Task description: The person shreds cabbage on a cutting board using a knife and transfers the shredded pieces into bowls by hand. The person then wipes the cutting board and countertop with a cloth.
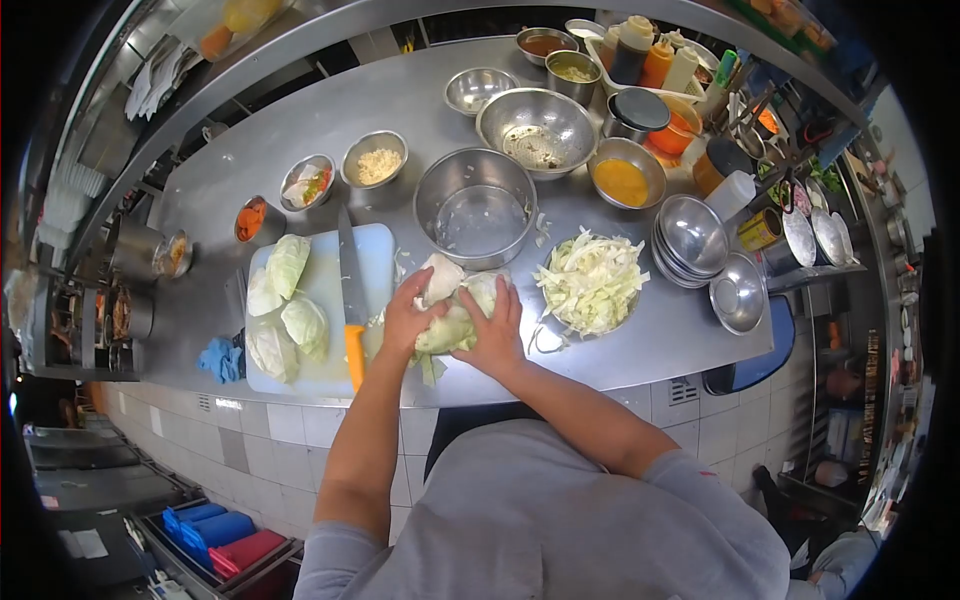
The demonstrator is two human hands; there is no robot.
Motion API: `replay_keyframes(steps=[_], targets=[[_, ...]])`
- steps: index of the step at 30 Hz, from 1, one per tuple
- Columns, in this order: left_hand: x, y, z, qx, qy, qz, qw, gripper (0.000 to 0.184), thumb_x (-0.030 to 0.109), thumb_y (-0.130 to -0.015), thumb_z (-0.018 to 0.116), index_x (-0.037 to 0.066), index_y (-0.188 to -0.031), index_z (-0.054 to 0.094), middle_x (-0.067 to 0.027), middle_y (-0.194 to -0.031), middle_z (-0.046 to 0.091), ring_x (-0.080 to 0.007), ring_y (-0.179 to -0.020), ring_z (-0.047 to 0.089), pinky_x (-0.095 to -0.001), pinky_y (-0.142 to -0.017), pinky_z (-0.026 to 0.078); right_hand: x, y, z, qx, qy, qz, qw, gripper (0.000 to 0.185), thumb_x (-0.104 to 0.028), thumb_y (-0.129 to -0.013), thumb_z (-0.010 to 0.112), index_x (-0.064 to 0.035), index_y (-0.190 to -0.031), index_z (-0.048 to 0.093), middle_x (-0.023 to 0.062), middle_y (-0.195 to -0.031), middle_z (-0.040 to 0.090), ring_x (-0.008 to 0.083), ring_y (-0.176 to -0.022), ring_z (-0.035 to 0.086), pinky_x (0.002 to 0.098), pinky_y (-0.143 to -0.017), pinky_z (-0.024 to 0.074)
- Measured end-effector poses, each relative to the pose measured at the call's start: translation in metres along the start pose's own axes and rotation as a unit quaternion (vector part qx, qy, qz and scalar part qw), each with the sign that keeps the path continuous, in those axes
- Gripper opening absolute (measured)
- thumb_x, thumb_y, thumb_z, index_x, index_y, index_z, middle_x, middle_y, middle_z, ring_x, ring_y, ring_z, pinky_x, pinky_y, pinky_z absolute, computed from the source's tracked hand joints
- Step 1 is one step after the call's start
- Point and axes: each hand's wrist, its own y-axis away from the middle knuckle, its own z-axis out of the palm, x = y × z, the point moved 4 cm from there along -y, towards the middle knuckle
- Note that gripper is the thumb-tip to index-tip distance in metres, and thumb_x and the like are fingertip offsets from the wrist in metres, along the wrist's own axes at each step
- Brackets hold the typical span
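Between the cutting board and the sliced cabbage, my left hand (pixel 408 318) and my right hand (pixel 497 328) close from both sides around pale green cabbage pieces (pixel 448 332). A whitish chunk (pixel 442 280) shows above my left fingers; its kind is unclear. Just beyond the hands stands a deep steel pot (pixel 475 205) with a few scraps inside. To the left, several cabbage wedges (pixel 305 328) lie on the white cutting board (pixel 375 250). A knife (pixel 350 270) with a yellow handle rests along the board's right side. Shredded cabbage (pixel 592 285) is heaped at the right.
Bowls of chopped garlic-like bits (pixel 378 165), cut vegetables (pixel 308 183) and orange pieces (pixel 255 220) stand behind the board. Farther right are a wide steel bowl (pixel 540 130), yellow liquid (pixel 622 182), sauce bottles (pixel 655 62) and stacked bowls (pixel 690 235). A blue cloth (pixel 221 360) lies left.
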Motion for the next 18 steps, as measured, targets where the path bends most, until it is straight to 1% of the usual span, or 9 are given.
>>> replay_keyframes(steps=[2,3,4,7,11,14,16,17,18], targets=[[-0.017,-0.003,0.007,0.01,0.178,-0.181,0.967,0.065,0.021,-0.089,0.084,0.003,-0.148,0.066,-0.0158,-0.136,0.072,-0.0235,-0.115,0.074,-0.0344,-0.101,0.057,-0.012,-0.013,0.007,0.03,-0.091,-0.018,0.995,0.114,-0.046,-0.063,0.1,-0.0293,-0.163,0.048,0.0353,-0.17,0.016,0.0633,-0.153,0.022,0.0653,-0.125,0.0304],[-0.014,-0.005,0.01,0.034,0.258,-0.174,0.95,0.057,0.015,-0.091,0.078,-0.001,-0.145,0.067,-0.0114,-0.123,0.077,-0.021,-0.1,0.076,-0.0327,-0.09,0.061,-0.019,-0.013,0.007,0.053,-0.142,0.006,0.988,0.109,-0.038,-0.063,0.099,-0.0254,-0.16,0.051,0.0343,-0.17,0.017,0.06,-0.152,0.028,0.0608,-0.126,0.0337],[-0.013,-0.008,0.009,0.031,0.257,-0.169,0.951,0.057,0.015,-0.091,0.078,-0.001,-0.145,0.067,-0.0114,-0.123,0.077,-0.021,-0.1,0.076,-0.0327,-0.09,0.061,-0.023,-0.017,0.005,0.059,-0.141,0.006,0.988,0.109,-0.038,-0.063,0.099,-0.0254,-0.16,0.051,0.0343,-0.17,0.017,0.06,-0.152,0.028,0.0608,-0.126,0.0337],[0.003,-0.006,0.004,0.018,0.437,-0.277,0.855,0.051,0.015,-0.096,0.073,-0.006,-0.142,0.066,-0.0139,-0.122,0.076,-0.0234,-0.104,0.076,-0.0356,-0.092,0.062,-0.015,-0.024,0.006,0.037,-0.18,-0.003,0.983,0.108,-0.034,-0.065,0.097,-0.0226,-0.161,0.05,0.0333,-0.171,0.017,0.0579,-0.154,0.029,0.0596,-0.126,0.0345],[-0.001,-0.019,-0.002,-0.056,0.461,-0.248,0.85,0.058,0.023,-0.095,0.077,-0.005,-0.144,0.064,-0.0138,-0.122,0.075,-0.0235,-0.105,0.076,-0.0358,-0.091,0.062,-0.013,-0.042,0.002,-0.061,-0.228,-0.024,0.971,0.116,-0.033,-0.067,0.096,-0.023,-0.167,0.039,0.0315,-0.172,0.019,0.0542,-0.157,0.028,0.0556,-0.128,0.0344],[-0.004,-0.039,-0.004,-0.141,0.354,-0.292,0.877,0.067,0.036,-0.09,0.082,-0.003,-0.142,0.066,-0.0165,-0.124,0.075,-0.025,-0.113,0.074,-0.0387,-0.097,0.059,-0.015,-0.046,0.003,-0.076,-0.235,-0.051,0.968,0.122,-0.035,-0.069,0.096,-0.0221,-0.171,0.031,0.0305,-0.173,0.02,0.053,-0.158,0.028,0.0548,-0.129,0.0346],[0.018,-0.056,-0.02,-0.093,-0.01,-0.164,0.982,0.084,0.049,-0.088,0.081,-0.003,-0.149,0.058,-0.0236,-0.135,0.072,-0.0349,-0.123,0.071,-0.0446,-0.105,0.055,-0.015,-0.038,0.004,-0.06,-0.227,-0.075,0.969,0.124,-0.036,-0.07,0.097,-0.0208,-0.173,0.027,0.0301,-0.173,0.02,0.0528,-0.158,0.029,0.0549,-0.128,0.035],[0.05,-0.059,-0.034,-0.096,-0.049,-0.161,0.981,0.093,0.056,-0.087,0.079,-0.002,-0.154,0.051,-0.0297,-0.147,0.063,-0.0415,-0.138,0.061,-0.0491,-0.115,0.048,-0.016,-0.033,0.007,-0.053,-0.19,-0.052,0.979,0.125,-0.037,-0.072,0.096,-0.0187,-0.173,0.026,0.0303,-0.173,0.02,0.0527,-0.157,0.029,0.0549,-0.128,0.0356],[0.039,-0.066,-0.025,-0.102,-0.046,-0.157,0.981,0.093,0.056,-0.087,0.079,-0.002,-0.154,0.051,-0.0297,-0.147,0.063,-0.0415,-0.138,0.061,-0.0491,-0.115,0.048,-0.017,-0.031,0.01,-0.045,-0.153,-0.029,0.987,0.125,-0.037,-0.073,0.096,-0.0166,-0.173,0.024,0.0304,-0.173,0.02,0.0525,-0.157,0.03,0.0549,-0.128,0.0361]])
